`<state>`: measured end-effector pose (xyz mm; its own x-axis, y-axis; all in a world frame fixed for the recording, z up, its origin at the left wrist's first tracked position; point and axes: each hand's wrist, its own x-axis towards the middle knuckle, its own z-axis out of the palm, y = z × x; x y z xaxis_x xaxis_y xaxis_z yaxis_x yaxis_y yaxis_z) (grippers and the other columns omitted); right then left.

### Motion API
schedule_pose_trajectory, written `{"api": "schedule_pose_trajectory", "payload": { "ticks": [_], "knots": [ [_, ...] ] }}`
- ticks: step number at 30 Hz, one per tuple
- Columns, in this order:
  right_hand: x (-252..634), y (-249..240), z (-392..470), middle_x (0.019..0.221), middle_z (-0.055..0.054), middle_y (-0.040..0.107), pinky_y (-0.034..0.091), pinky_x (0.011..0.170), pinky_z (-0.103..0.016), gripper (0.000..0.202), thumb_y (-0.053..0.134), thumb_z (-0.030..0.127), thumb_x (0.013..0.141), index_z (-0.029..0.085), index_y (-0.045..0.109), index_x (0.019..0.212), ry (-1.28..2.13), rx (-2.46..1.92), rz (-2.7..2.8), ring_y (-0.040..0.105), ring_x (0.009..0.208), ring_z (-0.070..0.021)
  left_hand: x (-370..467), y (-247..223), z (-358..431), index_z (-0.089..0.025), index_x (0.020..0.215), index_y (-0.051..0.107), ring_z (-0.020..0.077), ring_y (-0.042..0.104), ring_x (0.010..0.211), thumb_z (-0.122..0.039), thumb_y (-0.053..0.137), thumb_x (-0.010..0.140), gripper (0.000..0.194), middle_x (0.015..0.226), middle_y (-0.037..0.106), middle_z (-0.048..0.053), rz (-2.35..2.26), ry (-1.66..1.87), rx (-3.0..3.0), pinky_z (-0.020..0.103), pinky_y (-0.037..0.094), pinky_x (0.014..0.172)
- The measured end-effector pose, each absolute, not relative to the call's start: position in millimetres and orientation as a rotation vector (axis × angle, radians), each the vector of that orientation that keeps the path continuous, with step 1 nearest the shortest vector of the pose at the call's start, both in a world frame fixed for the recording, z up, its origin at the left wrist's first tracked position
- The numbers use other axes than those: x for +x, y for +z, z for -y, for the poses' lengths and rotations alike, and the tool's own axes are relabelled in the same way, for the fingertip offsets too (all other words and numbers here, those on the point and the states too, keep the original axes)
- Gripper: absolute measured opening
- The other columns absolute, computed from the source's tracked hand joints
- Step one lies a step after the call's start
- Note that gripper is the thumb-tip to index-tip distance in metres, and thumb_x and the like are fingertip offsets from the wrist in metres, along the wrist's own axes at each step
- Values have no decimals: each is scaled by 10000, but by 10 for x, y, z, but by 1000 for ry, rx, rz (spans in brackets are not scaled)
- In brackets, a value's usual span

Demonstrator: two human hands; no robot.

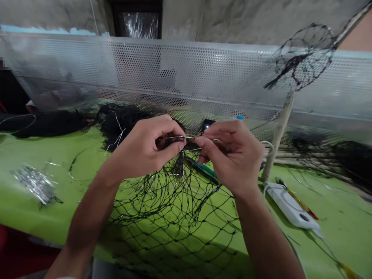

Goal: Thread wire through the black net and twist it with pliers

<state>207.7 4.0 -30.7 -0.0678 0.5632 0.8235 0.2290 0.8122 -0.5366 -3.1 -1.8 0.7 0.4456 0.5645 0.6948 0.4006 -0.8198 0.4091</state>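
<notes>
My left hand (152, 145) pinches a thin metal wire (188, 137) with dark cord along it, thumb against the fingers. Close on its right, my right hand (229, 151) is closed on the other side of the same wire, fingertips together. Below both hands a black knotted net (180, 205) hangs and spreads over the green table. Green-handled pliers (205, 170) lie behind the net, partly hidden by it and by my right hand. The exact place where cord and wire meet is too small to make out.
A black net heap (124, 120) lies behind my left hand. Silvery wire pieces (36, 184) are at left. A white power strip (292, 205) and an upright stick (279, 135) stand right. Perforated metal sheeting (139, 69) runs along the back.
</notes>
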Motion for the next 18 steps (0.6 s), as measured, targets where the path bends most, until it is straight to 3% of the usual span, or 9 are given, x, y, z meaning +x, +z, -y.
{"api": "schedule_pose_trajectory", "payload": {
  "ticks": [5,18],
  "knots": [
    [2070,-293,-37,854,49,748,557,385,-194,135,759,191,913,262,699,1011,242,-641,1649,660,509,-82,-21,27,79,-179,819,654,65,467,577,-158,671,908,92,664,560,-61,-906,1306,2426,238,365,525],
    [2089,-295,-22,786,42,758,518,415,-231,43,753,287,932,266,724,956,27,-733,1714,653,478,-94,-30,40,113,-204,683,507,96,421,555,-127,623,825,199,621,496,-44,-984,1287,2536,279,345,529]
  ]
}}
